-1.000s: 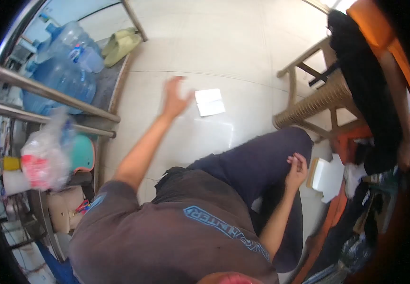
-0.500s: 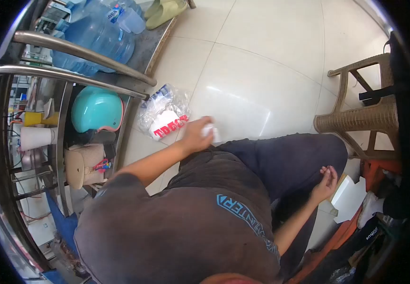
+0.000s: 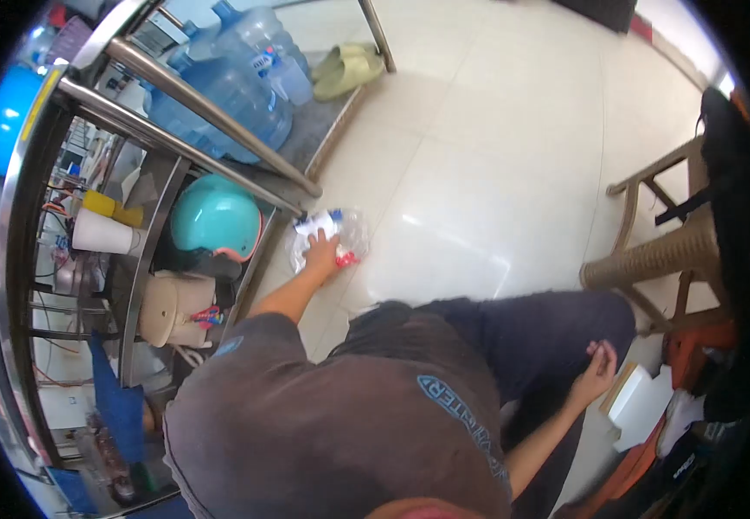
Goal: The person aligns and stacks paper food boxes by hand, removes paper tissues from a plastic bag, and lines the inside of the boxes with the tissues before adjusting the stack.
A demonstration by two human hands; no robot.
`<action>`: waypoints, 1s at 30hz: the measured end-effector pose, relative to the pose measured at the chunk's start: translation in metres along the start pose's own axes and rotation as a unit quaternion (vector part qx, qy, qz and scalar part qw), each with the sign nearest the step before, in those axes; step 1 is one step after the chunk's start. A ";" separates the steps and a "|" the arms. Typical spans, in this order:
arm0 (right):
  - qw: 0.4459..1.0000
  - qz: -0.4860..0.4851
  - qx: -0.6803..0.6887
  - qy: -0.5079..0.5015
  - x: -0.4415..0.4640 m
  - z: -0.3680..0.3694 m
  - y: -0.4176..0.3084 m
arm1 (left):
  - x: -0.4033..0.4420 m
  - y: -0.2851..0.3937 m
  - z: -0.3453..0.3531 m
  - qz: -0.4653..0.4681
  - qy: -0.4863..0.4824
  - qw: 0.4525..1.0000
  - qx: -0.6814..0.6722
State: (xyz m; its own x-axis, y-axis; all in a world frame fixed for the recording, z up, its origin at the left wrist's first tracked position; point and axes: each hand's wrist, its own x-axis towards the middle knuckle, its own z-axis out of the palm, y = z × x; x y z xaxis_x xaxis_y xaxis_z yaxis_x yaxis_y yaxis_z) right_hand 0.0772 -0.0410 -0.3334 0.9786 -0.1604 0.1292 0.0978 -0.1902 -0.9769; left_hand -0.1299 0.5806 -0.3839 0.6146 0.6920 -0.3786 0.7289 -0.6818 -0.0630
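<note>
My left hand [image 3: 321,251] lies over a clear plastic bag [image 3: 356,232] on the floor, its fingers spread. Something white [image 3: 319,225] shows at the fingertips; whether it is inside the bag cannot be made out. Red print on the bag shows beside the hand. My right hand [image 3: 598,370] rests palm up by my bent knee, fingers loosely curled and apart, with nothing visible in it.
On the left, a metal rack [image 3: 219,121] holds water jugs [image 3: 228,95], green slippers [image 3: 346,71], a teal helmet [image 3: 215,216] and a beige bag [image 3: 176,307]. A brown stool [image 3: 652,255] stands at right, near an open white box [image 3: 641,406].
The white paper-like item left the floor and was in my left hand; that hand has since moved left onto the bag and spread its fingers. The bag now lies on the floor. My view has shifted.
</note>
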 end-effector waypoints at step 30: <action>0.999 -0.018 0.023 -0.043 0.002 -0.008 0.002 | -0.103 -0.305 -0.449 -0.279 0.492 0.794 -0.222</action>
State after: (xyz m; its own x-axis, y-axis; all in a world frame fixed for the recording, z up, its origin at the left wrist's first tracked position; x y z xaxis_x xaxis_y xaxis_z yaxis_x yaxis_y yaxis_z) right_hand 0.0775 -0.0492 -0.3338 0.9859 -0.0699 0.1521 0.1404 -0.1489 -0.9788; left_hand -0.2807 0.8235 0.0887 -0.0617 0.8563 0.5128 0.8710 -0.2047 0.4467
